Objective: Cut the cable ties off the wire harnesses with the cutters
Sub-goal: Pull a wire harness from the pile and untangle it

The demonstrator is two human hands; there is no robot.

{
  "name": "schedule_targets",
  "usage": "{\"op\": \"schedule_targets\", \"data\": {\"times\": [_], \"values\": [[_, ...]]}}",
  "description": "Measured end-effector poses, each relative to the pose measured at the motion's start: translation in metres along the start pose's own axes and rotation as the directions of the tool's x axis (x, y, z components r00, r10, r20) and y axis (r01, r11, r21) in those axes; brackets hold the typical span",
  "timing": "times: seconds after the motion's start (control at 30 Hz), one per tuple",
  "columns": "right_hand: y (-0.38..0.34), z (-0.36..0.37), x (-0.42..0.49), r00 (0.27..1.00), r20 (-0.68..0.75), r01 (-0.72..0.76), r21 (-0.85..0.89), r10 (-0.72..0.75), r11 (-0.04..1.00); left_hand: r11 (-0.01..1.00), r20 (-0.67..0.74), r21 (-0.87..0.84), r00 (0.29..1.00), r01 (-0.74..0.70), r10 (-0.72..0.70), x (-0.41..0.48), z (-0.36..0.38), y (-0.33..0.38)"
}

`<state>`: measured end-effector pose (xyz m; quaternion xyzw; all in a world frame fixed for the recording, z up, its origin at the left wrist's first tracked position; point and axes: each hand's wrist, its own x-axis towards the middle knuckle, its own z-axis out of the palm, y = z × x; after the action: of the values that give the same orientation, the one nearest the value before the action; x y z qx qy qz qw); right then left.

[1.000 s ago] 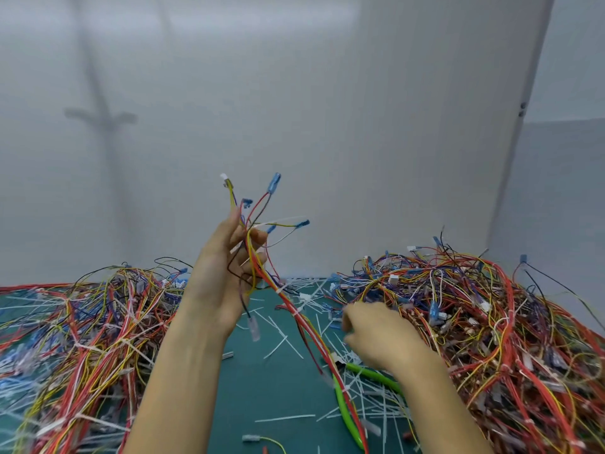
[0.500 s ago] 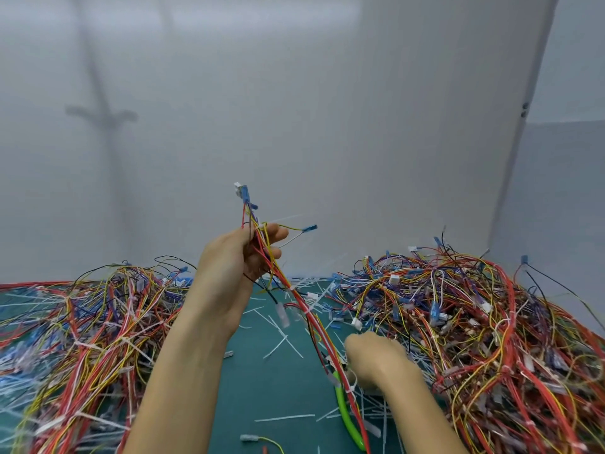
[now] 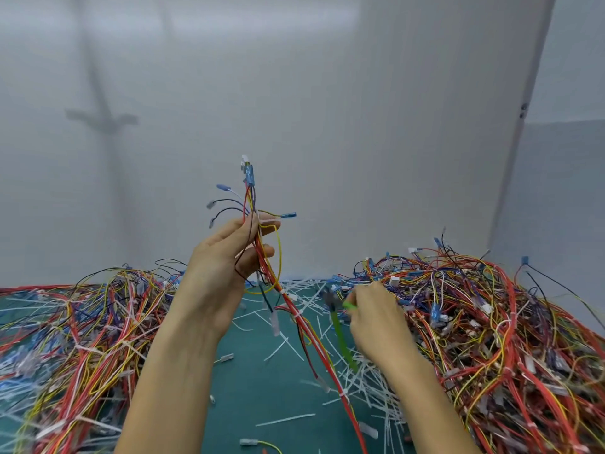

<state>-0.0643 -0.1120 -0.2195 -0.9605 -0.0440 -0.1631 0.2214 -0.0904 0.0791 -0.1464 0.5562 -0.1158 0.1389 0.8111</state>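
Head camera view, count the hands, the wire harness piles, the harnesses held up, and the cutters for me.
Hands: 2, left hand and right hand
Piles: 2, left pile and right pile
Held up: 1, the harness in the left hand
Tools: 1, the cutters in the right hand
Total: 6

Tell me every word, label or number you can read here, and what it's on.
No text can be read anywhere in this view.
Wire harness in the left hand, with its blue connectors: no print visible.
Cutters in the right hand: blurred, no brand legible.
Wall, mat, wire piles: no signs or labels.
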Motion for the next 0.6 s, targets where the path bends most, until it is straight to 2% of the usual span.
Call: {"op": "schedule_targets", "data": {"times": [0.07, 0.13, 0.23, 0.3, 0.43, 0.5, 0.6], "values": [[-0.005, -0.013, -0.001, 0.967, -0.253, 0.034, 0.128, 0.000, 0.991, 0.999, 0.012, 0.034, 1.000, -0.008, 0.008, -0.001, -0.001, 0.000], [-0.009, -0.027, -0.003, 0.889, -0.458, 0.079, 0.197, 0.020, 0.977, 0.998, 0.027, 0.064, 1.000, -0.016, 0.014, -0.001, -0.001, -0.001], [-0.010, -0.044, -0.005, 0.778, -0.626, 0.135, 0.259, 0.059, 0.956, 0.995, 0.038, 0.096, 0.999, -0.022, 0.018, -0.001, 0.001, -0.003], [-0.010, -0.050, -0.007, 0.761, -0.634, 0.150, 0.374, 0.134, 0.915, 0.994, 0.039, 0.106, 0.999, -0.035, 0.031, -0.001, 0.004, -0.006], [-0.016, -0.063, -0.012, 0.863, -0.437, 0.145, 0.695, 0.253, 0.704, 0.990, 0.063, 0.124, 0.997, -0.062, 0.054, 0.000, 0.010, -0.012], [-0.018, -0.068, -0.015, 0.905, -0.358, 0.105, 0.712, 0.230, 0.694, 0.988, 0.068, 0.137, 0.996, -0.072, 0.063, 0.000, 0.011, -0.014], [-0.017, -0.067, -0.014, 0.936, -0.298, 0.056, 0.649, 0.186, 0.759, 0.988, 0.070, 0.131, 0.995, -0.077, 0.068, 0.001, 0.013, -0.017]]}}
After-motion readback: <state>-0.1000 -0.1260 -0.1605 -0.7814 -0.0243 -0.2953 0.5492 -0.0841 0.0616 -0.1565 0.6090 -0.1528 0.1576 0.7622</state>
